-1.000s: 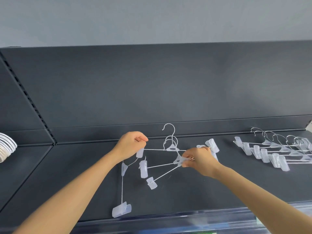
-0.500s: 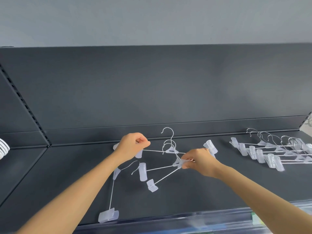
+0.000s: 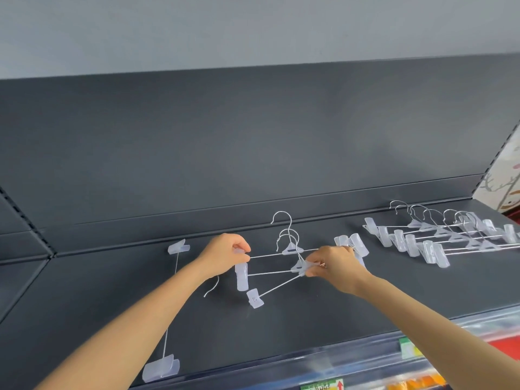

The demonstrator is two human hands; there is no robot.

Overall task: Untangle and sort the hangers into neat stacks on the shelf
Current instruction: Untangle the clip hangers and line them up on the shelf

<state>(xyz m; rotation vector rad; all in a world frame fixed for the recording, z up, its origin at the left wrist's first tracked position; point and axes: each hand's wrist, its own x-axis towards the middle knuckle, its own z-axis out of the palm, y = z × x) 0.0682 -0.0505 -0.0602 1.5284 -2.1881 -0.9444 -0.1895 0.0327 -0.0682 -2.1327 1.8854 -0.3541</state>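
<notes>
A tangle of clip hangers with thin metal bars and translucent plastic clips sits mid-shelf, hooks pointing up toward the back. My left hand pinches the left end clip of the top bar. My right hand pinches the plastic centre pieces where the bars meet. Two lower bars fan out left, ending in hanging clips. One separate hanger lies lengthwise under my left forearm, its hook showing beside my wrist. A neat stack of the same hangers lies at the right.
The dark grey shelf has a tall back panel and a clear price rail along its front edge. Coloured labels and goods show below the rail at the right. A patterned panel borders the shelf's right end.
The view has shifted so everything sits further left. The separate hanger under my left forearm has swung to lie front to back. Both hands keep their grips on the tangle.
</notes>
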